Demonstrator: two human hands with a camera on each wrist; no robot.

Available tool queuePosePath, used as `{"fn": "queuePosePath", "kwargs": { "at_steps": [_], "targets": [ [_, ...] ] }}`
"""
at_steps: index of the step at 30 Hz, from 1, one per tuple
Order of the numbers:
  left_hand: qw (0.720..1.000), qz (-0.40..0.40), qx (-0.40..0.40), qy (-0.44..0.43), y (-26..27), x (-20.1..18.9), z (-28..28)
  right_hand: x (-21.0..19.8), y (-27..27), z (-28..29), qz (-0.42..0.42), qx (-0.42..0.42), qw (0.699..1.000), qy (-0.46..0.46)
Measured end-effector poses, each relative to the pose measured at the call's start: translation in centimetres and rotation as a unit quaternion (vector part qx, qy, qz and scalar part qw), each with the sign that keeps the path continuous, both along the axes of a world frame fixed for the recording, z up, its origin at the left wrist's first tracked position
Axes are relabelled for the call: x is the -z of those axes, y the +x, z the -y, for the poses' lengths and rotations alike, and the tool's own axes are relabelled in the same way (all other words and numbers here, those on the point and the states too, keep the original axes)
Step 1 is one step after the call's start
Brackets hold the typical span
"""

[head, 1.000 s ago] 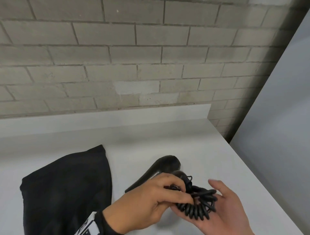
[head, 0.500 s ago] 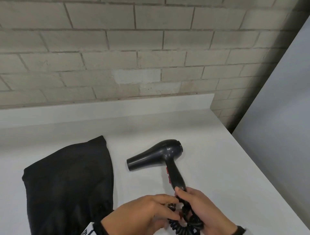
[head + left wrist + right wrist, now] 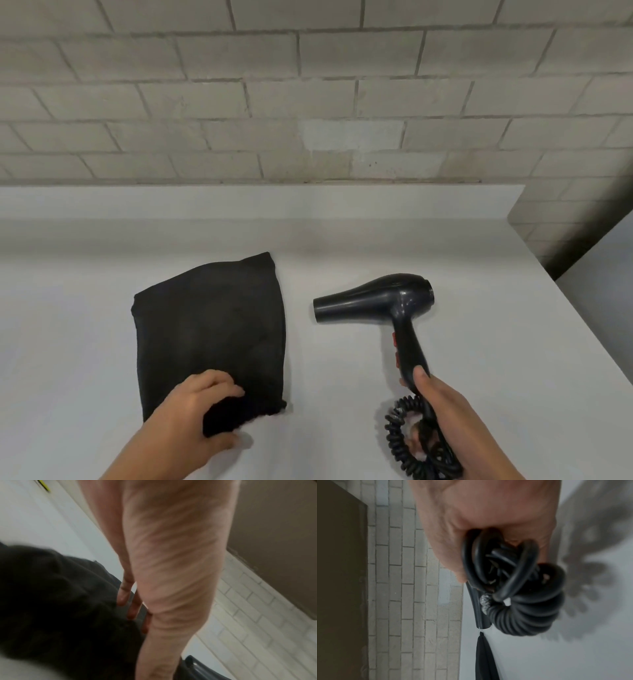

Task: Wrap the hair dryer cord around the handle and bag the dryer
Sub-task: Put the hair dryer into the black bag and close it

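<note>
The black hair dryer (image 3: 376, 298) lies on the white counter (image 3: 342, 246), nozzle pointing left, handle toward me. My right hand (image 3: 428, 401) grips the handle's end together with the bunched coiled cord (image 3: 397, 442). In the right wrist view, loops of cord (image 3: 530, 608) fill my right hand (image 3: 488, 520), with the dryer (image 3: 476, 608) beyond. The flat black bag (image 3: 209, 335) lies left of the dryer. My left hand (image 3: 233, 416) pinches its near edge, fingers (image 3: 127, 595) on the fabric (image 3: 60, 601), thumb under the bunched hem.
A grey brick wall (image 3: 308, 102) rises behind the counter's low backsplash. The counter's right edge (image 3: 582, 325) runs diagonally, with a grey panel (image 3: 609, 267) beyond it. Bare counter lies between bag and dryer and left of the bag.
My left hand has let go of the cord and moved left onto the bag's near edge. My right hand keeps hold of the handle end and cord. The view has swung left.
</note>
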State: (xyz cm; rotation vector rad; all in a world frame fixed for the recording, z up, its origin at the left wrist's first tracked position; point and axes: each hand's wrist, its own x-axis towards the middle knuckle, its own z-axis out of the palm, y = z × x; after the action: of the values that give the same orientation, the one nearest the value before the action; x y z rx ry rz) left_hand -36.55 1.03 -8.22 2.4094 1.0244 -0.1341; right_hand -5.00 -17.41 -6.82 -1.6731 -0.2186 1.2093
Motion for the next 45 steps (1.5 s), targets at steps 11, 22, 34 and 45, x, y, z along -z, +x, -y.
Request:
{"fn": "queuePosePath", "kwargs": {
  "at_steps": [11,22,34,45],
  "targets": [
    [0.997,0.044,-0.055,0.024,1.1,1.8,0.2,0.6,0.4,1.0,-0.063,0.063,0.994,0.056],
    [0.959,0.234,-0.159,0.030,12.3,-2.7,0.3,-2.6,1.5,3.4,-0.020,0.070,0.991,0.114],
    [0.905,0.337,-0.260,0.009,18.8,-7.1,-1.5,-4.8,0.0,4.8,0.077,-0.008,0.986,0.146],
    [0.918,0.333,-0.195,0.096,21.5,-9.4,-0.9,-5.3,0.4,4.7,0.167,-0.092,0.975,0.117]
  ]
}}
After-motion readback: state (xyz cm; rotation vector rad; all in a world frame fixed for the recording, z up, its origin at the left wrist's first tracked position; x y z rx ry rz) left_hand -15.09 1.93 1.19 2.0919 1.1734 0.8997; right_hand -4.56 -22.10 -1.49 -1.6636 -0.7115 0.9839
